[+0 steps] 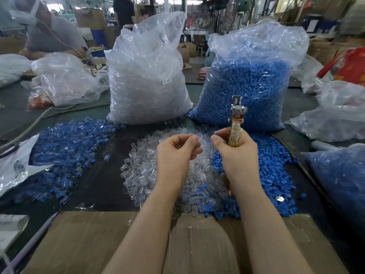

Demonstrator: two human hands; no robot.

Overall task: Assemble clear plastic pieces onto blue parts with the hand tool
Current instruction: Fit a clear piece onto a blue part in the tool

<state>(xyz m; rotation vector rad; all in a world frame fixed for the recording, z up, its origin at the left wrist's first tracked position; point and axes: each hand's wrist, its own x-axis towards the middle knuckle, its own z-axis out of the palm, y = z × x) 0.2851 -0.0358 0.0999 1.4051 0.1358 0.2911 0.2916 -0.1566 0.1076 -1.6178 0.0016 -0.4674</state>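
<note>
Left hand (175, 153) perhaps pinches something unseen.

At twelve o'clock on the table (98, 178) stood two sacks side by side, the sack of clear pieces (146, 80) left of the sack of blue parts (250, 84). Before them lay three heaps: assembled pieces (65, 153) at ten o'clock, loose clear pieces (142, 171) in the middle, loose blue parts (276, 175) at two o'clock. A cardboard sheet (88, 244) lay at six o'clock, more bags at nine (65, 80) and three (341, 113).
</note>
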